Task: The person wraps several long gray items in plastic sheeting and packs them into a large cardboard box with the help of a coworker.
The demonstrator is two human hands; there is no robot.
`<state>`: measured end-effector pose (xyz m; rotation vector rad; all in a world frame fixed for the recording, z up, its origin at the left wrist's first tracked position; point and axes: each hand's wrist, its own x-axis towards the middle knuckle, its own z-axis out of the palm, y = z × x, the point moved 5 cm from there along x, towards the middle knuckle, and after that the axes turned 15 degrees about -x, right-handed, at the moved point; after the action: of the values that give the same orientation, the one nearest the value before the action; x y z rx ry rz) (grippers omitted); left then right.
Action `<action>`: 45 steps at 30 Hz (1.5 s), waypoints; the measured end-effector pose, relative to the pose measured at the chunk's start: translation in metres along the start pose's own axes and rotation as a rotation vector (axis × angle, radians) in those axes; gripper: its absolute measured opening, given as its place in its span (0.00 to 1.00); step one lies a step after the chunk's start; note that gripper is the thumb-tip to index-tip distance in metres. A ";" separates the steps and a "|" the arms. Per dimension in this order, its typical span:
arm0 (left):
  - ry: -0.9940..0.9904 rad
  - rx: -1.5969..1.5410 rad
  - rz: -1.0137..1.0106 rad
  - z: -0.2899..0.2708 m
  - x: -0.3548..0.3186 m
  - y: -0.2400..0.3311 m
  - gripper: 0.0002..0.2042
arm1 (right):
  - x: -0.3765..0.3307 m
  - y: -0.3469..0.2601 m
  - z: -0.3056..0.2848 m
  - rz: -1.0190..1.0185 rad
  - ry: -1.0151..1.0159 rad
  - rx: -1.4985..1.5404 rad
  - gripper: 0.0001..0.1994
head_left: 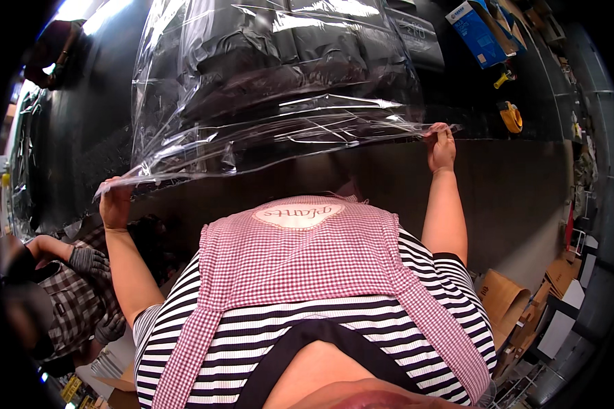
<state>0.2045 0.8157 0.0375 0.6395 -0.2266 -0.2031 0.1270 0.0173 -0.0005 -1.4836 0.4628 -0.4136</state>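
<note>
A large clear plastic bag (252,146) lies on the dark work table, its open edge stretched wide toward me. Inside it, farther back, are several dark packages (252,71) with a shiny, wrinkled surface. My left hand (115,203) pinches the left corner of the bag's edge. At the right corner, my right hand (441,148) grips the same edge, fingers curled over the film. Both arms are spread wide, and the edge sags slightly between them, just off the table's near side.
A blue box (483,34) stands at the far right of the table. Nearer lie a yellow-handled tool (503,79) and a yellow tape dispenser (510,117). To my left is a person in grey gloves (89,260). Cardboard boxes (503,300) stand behind on the right.
</note>
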 end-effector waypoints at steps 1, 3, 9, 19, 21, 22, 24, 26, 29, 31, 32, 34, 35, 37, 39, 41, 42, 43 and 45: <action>0.222 0.090 0.016 -0.015 -0.001 0.000 0.11 | 0.008 0.006 -0.002 0.002 0.037 -0.067 0.14; 0.398 0.368 0.034 -0.029 0.001 -0.001 0.11 | 0.022 0.023 -0.008 0.011 0.109 -0.202 0.14; 0.781 1.224 0.341 -0.019 -0.011 -0.020 0.22 | 0.029 0.024 -0.004 0.042 0.214 -0.640 0.15; 0.993 1.852 0.273 -0.018 0.015 -0.020 0.21 | 0.031 0.009 0.019 -0.093 0.325 -1.182 0.13; 1.136 1.835 0.261 -0.031 0.001 -0.012 0.21 | 0.029 -0.002 0.034 -0.165 0.331 -1.278 0.12; 1.149 1.775 0.218 -0.041 0.019 -0.011 0.20 | 0.026 0.005 0.022 -0.239 0.387 -1.265 0.12; 1.194 1.812 0.171 -0.045 0.022 -0.007 0.19 | 0.025 0.008 0.025 -0.365 0.425 -1.241 0.12; 1.198 1.789 0.185 -0.057 0.019 0.008 0.18 | 0.030 0.005 0.025 -0.154 0.277 -1.066 0.12; 1.224 1.493 0.209 -0.059 0.027 0.037 0.20 | 0.036 0.018 0.017 0.029 0.099 -0.668 0.12; 1.203 2.058 0.911 0.075 0.080 0.015 0.15 | 0.035 0.013 0.014 0.102 0.053 -0.506 0.12; 0.900 2.248 1.412 0.154 0.105 -0.010 0.14 | 0.034 0.010 0.014 0.135 0.021 -0.501 0.09; 0.317 1.868 1.180 0.280 0.173 -0.102 0.07 | 0.036 0.021 0.018 0.068 -0.001 -0.396 0.07; 0.084 1.539 0.748 0.321 0.203 -0.165 0.10 | 0.032 0.024 0.021 0.030 0.009 -0.363 0.06; -0.395 1.503 0.098 0.403 0.245 -0.306 0.15 | 0.034 0.029 0.023 0.012 0.002 -0.297 0.05; -0.729 1.278 -0.198 0.421 0.262 -0.414 0.17 | 0.034 0.017 0.028 -0.035 -0.016 -0.324 0.06; -0.952 1.426 -0.243 0.438 0.282 -0.487 0.20 | 0.037 0.014 0.029 -0.074 -0.029 -0.299 0.07; -1.041 1.392 -0.391 0.433 0.290 -0.515 0.17 | 0.036 0.014 0.030 -0.091 -0.035 -0.286 0.07; -1.087 1.502 -0.545 0.438 0.293 -0.534 0.16 | 0.036 0.015 0.028 -0.081 -0.032 -0.286 0.07; -1.168 1.714 -0.866 0.441 0.295 -0.559 0.16 | 0.036 0.017 0.027 -0.064 -0.024 -0.285 0.07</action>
<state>0.3013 0.0525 0.0838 2.2781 -1.3193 -1.2959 0.1715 0.0213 -0.0182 -1.7810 0.4700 -0.3910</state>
